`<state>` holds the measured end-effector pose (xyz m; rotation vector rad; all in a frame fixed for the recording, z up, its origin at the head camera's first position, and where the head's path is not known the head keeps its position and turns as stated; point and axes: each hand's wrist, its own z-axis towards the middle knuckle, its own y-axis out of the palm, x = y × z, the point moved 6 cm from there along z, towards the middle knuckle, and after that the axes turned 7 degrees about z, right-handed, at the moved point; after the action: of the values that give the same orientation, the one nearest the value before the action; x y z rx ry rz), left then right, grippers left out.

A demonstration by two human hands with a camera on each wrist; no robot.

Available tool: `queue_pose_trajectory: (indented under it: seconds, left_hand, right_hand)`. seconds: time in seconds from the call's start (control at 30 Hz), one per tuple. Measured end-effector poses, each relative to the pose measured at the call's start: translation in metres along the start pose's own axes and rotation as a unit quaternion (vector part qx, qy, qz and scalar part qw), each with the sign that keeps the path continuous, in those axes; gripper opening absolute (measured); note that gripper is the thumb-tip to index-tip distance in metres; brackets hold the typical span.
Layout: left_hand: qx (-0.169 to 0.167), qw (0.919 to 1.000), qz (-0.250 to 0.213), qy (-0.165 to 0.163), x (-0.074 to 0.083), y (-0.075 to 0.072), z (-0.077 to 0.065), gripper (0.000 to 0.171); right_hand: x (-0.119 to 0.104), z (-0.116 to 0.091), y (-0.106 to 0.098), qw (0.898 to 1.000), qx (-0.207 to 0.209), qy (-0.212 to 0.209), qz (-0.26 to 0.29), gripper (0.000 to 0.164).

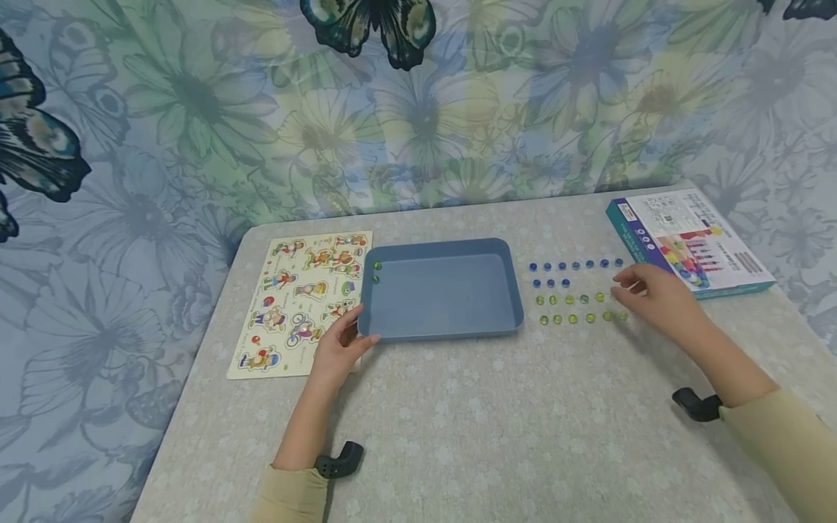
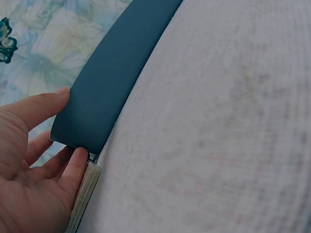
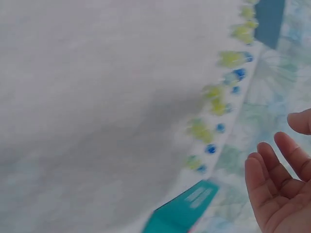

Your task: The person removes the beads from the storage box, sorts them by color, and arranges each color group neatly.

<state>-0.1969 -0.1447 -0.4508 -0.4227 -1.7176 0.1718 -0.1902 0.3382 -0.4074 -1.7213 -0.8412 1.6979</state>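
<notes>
A blue-grey rectangular tray lies in the middle of the table, with two green glass beads near its left wall. My left hand holds the tray's front left corner; in the left wrist view the thumb touches its wall and the other fingers reach round the corner. To the tray's right, blue beads form two rows, and yellow-green beads form two more in front. Over the right end of these rows is my right hand, fingers loosely bent, nothing visible between thumb and fingertips in the right wrist view.
A board with cartoon figures lies left of the tray, partly under my left hand. Behind my right hand, a flat white and teal box lies at the table's back right. A flowered cloth hangs behind the table.
</notes>
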Motion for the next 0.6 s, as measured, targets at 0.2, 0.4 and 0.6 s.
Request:
queue_pose_trajectory:
  seconds: [0.2, 0.4, 0.6]
  left_hand:
    - [-0.005, 1.0000, -0.005, 0.001, 0.004, -0.001, -0.001, 0.066]
    - [-0.007, 0.9999, -0.014, -0.006, -0.008, -0.002, 0.005, 0.067]
    - [-0.004, 0.9999, -0.008, -0.004, -0.027, 0.000, 0.014, 0.069]
  right_hand:
    - [-0.042, 0.014, 0.014, 0.998, 0.009, -0.016, 0.064, 0.035]
    - [-0.099, 0.035, 0.060, 0.988, 0.010, -0.084, 0.132, 0.031]
    - [-0.151, 0.054, 0.118, 0.975, -0.052, -0.139, 0.163, 0.032]
